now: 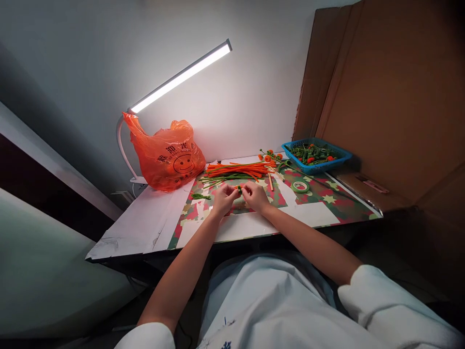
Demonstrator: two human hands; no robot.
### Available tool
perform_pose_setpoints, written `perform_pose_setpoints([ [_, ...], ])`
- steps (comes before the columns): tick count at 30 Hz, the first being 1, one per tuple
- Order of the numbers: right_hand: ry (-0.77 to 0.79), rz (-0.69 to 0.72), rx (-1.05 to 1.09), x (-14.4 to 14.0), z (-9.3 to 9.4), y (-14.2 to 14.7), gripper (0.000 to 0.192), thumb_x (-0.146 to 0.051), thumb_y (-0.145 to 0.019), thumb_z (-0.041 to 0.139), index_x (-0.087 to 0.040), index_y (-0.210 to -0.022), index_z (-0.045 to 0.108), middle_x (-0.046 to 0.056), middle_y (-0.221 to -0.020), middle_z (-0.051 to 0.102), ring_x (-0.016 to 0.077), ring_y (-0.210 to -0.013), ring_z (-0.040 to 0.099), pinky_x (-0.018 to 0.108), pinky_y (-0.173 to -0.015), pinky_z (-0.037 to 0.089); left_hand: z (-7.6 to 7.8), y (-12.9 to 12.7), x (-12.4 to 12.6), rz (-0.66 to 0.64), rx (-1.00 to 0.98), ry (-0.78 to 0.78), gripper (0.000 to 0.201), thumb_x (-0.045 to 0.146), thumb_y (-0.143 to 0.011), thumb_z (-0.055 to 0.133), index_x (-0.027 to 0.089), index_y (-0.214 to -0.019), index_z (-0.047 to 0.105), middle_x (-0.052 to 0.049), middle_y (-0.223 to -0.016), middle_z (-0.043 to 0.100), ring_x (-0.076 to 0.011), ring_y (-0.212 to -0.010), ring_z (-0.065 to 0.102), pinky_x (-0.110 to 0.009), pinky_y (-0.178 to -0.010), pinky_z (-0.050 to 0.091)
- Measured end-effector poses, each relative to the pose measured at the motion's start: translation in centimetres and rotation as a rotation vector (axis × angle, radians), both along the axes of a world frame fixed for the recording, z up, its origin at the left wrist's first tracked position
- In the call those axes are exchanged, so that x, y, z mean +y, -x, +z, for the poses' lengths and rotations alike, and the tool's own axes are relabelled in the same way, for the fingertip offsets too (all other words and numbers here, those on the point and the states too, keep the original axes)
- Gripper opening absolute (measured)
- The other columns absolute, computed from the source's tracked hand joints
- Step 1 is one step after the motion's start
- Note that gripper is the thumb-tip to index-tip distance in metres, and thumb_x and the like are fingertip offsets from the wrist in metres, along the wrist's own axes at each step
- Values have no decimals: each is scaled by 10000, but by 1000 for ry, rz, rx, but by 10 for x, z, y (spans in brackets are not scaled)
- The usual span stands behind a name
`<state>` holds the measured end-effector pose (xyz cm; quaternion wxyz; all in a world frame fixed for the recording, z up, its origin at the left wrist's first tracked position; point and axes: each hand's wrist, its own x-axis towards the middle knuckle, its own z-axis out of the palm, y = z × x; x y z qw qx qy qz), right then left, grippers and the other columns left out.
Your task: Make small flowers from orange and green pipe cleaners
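My left hand (224,198) and my right hand (255,195) meet above the front of the table. Between their pinched fingertips is a small green and orange flower piece (239,189), partly covered by the fingers. Just beyond the hands lies a pile of orange fuzzy stems (241,169), with green stems (227,178) along its near side. A short green leaf-like piece (201,197) rests left of my left hand. Right of my right hand are a thin wooden-looking stick (271,182) and a roll of green tape (300,186).
An orange plastic bag (170,160) stands at the back left under a lit lamp (181,77). At the back right, a blue basket (316,167) holds green and orange pieces, beside orange flowers (268,157). Tall cardboard (392,97) borders the right side.
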<state>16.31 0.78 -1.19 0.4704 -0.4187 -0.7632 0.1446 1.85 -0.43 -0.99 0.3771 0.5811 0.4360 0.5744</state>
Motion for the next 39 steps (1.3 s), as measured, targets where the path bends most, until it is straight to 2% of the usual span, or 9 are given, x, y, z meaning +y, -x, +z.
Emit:
perform_pose_setpoints([
  [10, 187, 77, 305, -2, -1, 7, 250, -346, -806, 475, -208, -598, 486, -19, -536, 468, 126, -521, 416, 263, -529, 326, 1, -3, -2, 52, -20, -103, 352, 404, -664, 728, 187, -622, 454, 43, -583, 534, -93, -566, 522, -255, -608, 491],
  [15, 51, 115, 261, -12, 8, 2, 292, -367, -857, 425, -209, -617, 479, -1, -592, 489, 145, -591, 455, 276, -591, 354, 11, -4, -9, -65, -136, -101, 413, 485, -678, 743, 180, -676, 465, 1, -721, 612, -143, -753, 623, -318, -731, 536],
  [20, -61, 78, 135, -17, 10, -1, 248, -338, -851, 476, -203, -644, 489, -9, -612, 483, 142, -599, 454, 302, -686, 359, 15, -5, -13, -103, -140, -143, 402, 493, -709, 732, 179, -712, 481, -92, -985, 675, -255, -1080, 617, -353, -807, 519],
  [23, -72, 57, 146, -16, 10, 0, 233, -327, -855, 475, -202, -658, 484, -7, -627, 484, 145, -617, 451, 304, -694, 341, 13, -4, -12, -101, -130, -199, 357, 445, -716, 746, 178, -734, 509, -92, -1040, 674, -251, -1085, 618, -344, -819, 517],
  [28, 168, 286, 416, -11, 12, 1, 261, -389, -835, 467, -205, -649, 467, -12, -627, 451, 137, -616, 418, 277, -610, 329, 10, -2, -8, -141, -203, -257, 349, 293, -651, 819, 209, -887, 576, -11, -906, 684, -152, -853, 657, -278, -743, 538],
  [31, 348, 477, 533, -10, 15, 1, 265, -412, -799, 507, -201, -644, 468, -17, -625, 442, 125, -606, 406, 269, -594, 336, 11, 1, -7, -177, -225, -225, 420, 283, -664, 810, 226, -1033, 617, -31, -943, 702, -147, -840, 654, -260, -715, 538],
  [34, 450, 548, 542, -10, 16, 1, 243, -403, -780, 518, -199, -655, 479, -15, -633, 445, 126, -614, 411, 270, -599, 349, 13, 2, -8, -168, -183, -178, 434, 305, -667, 803, 204, -1066, 666, -55, -927, 713, -157, -822, 654, -255, -693, 531],
  [36, 454, 491, 524, -10, 16, -1, 200, -388, -768, 514, -203, -695, 491, -8, -661, 465, 136, -633, 435, 275, -603, 362, 14, 2, -8, -131, -161, -155, 410, 319, -652, 808, 190, -1024, 694, -51, -886, 714, -153, -782, 650, -254, -665, 527],
  [39, 227, 185, 530, -9, 15, -9, 140, -322, -754, 502, -215, -843, 514, 13, -784, 529, 164, -726, 486, 293, -661, 396, 15, 2, -8, -48, -166, -135, 396, 349, -635, 812, 179, -976, 705, -37, -826, 706, -129, -702, 632, -248, -626, 517],
])
